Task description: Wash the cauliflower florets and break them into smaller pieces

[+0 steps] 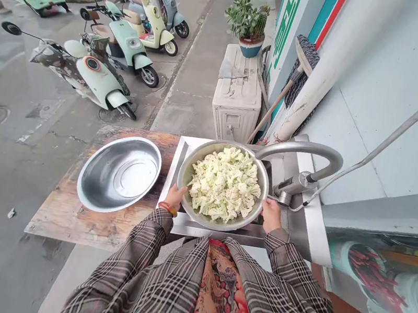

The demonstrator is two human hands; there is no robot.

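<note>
A round metal basin (186, 171) full of cut cauliflower (226, 185) is over the sink (174, 172) in front of me. My left hand (174, 196) grips its left rim, fingers closed, with a red and yellow band on the wrist. On the opposite side my right hand (271, 215) is closed on the right rim; its fingertips are partly hidden. Most of the sink's inside is covered by the basin. Left of it, a second metal basin (102, 179), with nothing in it, stands on a wooden board (61, 212).
A curved faucet (302, 182) reaches over the sink's right back, close to the basin's rim. A grey hose (390, 137) runs along the wall. Behind the sink stand a beige cabinet (238, 95) with a potted plant (248, 20) and a mop (300, 70). Parked scooters (97, 80) line the left.
</note>
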